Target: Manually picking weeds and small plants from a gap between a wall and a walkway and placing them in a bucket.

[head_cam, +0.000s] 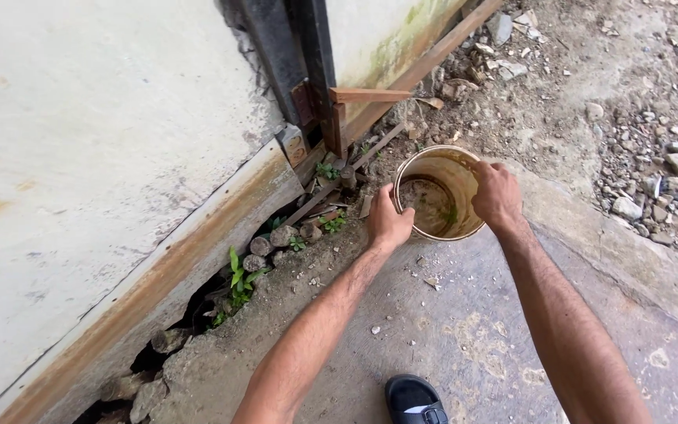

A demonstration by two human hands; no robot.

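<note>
A dirty cream-coloured bucket (438, 166) stands on the ground at the edge of a concrete slab (464, 330), with muddy residue inside. My left hand (388, 221) grips its rim on the left side. My right hand (496, 194) grips the rim on the right side. Both arms reach forward from the bottom of the head view.
A pale wall (96, 133) with a rusty lower edge runs along the left. A dark metal post (319, 71) and wooden battens stand behind the bucket. Stones and small plants (238, 276) lie at the wall's foot. Rubble (653, 157) covers the right. A black shoe (414, 400) shows below.
</note>
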